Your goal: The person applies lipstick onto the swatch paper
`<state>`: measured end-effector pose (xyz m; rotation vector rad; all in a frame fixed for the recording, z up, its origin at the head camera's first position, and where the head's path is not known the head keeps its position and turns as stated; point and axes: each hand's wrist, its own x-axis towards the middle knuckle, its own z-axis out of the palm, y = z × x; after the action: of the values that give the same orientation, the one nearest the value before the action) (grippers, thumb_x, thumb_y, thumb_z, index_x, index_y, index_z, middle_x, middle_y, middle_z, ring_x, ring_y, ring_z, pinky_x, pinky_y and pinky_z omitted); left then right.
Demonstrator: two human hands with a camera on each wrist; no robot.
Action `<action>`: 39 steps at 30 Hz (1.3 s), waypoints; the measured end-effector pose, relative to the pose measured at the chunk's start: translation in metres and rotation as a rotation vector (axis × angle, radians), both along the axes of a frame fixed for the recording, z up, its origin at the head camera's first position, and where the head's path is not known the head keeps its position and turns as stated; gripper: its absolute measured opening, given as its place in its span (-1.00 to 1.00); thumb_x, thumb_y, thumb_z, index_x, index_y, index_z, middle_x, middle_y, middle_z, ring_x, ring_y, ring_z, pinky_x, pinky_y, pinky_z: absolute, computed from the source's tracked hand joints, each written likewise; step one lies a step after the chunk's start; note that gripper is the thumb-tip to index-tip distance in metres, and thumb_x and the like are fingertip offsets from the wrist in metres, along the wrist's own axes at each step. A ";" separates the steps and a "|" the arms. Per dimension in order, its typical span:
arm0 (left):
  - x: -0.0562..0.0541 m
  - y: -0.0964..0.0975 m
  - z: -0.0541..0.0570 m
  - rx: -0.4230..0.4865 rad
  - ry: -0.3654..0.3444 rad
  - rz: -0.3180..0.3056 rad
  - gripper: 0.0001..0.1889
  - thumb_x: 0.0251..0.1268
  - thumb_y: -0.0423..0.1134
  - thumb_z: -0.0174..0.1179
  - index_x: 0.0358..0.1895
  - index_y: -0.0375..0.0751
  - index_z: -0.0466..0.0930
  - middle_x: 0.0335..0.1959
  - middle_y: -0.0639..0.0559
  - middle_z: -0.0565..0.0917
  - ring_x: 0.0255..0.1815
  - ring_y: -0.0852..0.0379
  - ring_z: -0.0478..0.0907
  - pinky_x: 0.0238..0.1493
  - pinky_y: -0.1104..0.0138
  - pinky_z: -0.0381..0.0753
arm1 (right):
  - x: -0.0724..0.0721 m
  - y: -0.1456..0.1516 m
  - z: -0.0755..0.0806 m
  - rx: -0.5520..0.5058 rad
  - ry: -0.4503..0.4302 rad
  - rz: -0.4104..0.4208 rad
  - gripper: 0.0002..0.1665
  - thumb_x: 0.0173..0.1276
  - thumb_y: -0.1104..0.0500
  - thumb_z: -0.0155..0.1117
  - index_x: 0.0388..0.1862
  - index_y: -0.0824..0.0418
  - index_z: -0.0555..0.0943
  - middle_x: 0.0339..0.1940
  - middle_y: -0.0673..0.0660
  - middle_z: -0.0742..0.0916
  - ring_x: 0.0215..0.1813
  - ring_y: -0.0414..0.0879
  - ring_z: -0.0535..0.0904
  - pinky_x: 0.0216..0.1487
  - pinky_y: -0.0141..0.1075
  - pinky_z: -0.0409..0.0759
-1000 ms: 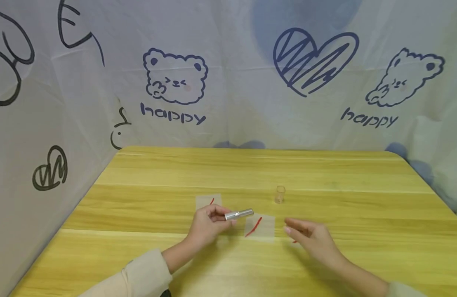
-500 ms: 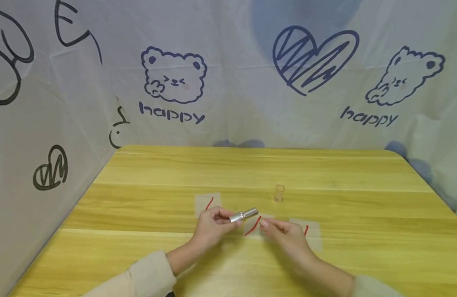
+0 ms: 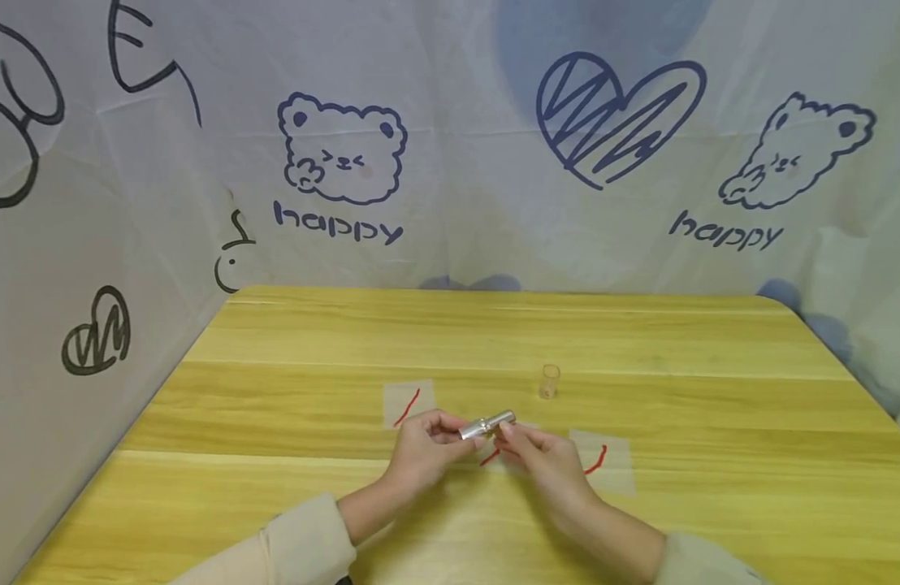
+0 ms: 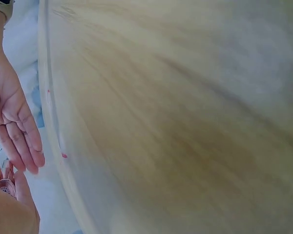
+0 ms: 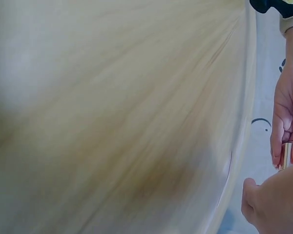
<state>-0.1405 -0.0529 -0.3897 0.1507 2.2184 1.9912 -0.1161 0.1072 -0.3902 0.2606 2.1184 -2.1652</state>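
Observation:
A silver lipstick tube is held above the table, tilted with its right end higher. My left hand pinches its left end between thumb and fingers. At the other end, the thumb and fingers of my right hand close on the tube. In the left wrist view, part of the lipstick shows at the lower left edge. The right wrist view has the tube between the two hands at the right edge. Behind the hands, a clear cylindrical cap stands upright on the table.
Three pale translucent squares lie on the wooden table, each with a red stroke: a left square, a middle square partly hidden by the hands, and a right square. A printed cloth hangs behind.
My right hand has moved left from beside the right square to the lipstick and now grips its end. My left hand has shifted slightly right with the lipstick. The cap stays put.

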 end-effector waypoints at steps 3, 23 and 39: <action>0.001 0.001 0.000 -0.001 0.010 0.008 -0.72 -0.05 -0.50 0.33 -0.24 -0.56 0.51 -0.31 -0.24 0.65 -0.41 0.26 0.58 -0.35 0.55 0.61 | -0.002 -0.003 -0.001 -0.023 -0.013 -0.034 -0.60 0.36 0.20 0.13 0.03 0.51 0.51 0.06 0.35 0.62 0.03 0.04 0.63 0.12 -0.23 0.57; 0.002 0.014 -0.010 -0.077 0.110 0.020 -0.73 -0.09 -0.51 0.36 -0.26 -0.53 0.55 -0.31 -0.31 0.67 -0.31 -0.01 0.68 -0.32 0.48 0.67 | -0.010 -0.006 0.002 0.163 0.088 -0.104 -0.56 0.21 0.08 0.32 -0.04 0.36 0.61 -0.06 0.20 0.72 0.06 -0.08 0.56 0.13 -0.26 0.51; 0.005 0.025 -0.014 -0.080 0.101 0.031 -0.69 -0.13 -0.48 0.41 -0.23 -0.48 0.61 -0.33 -0.25 0.69 -0.33 0.02 0.67 -0.34 0.46 0.67 | -0.011 -0.009 0.005 0.134 0.190 -0.086 -0.68 0.12 0.29 0.38 -0.15 0.42 0.64 -0.23 0.26 0.75 -0.35 -0.33 0.63 -0.27 -0.54 0.61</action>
<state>-0.1356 -0.0276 -0.4040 0.2128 2.3727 1.9474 -0.1270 0.0981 -0.3851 0.1643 2.4022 -2.1760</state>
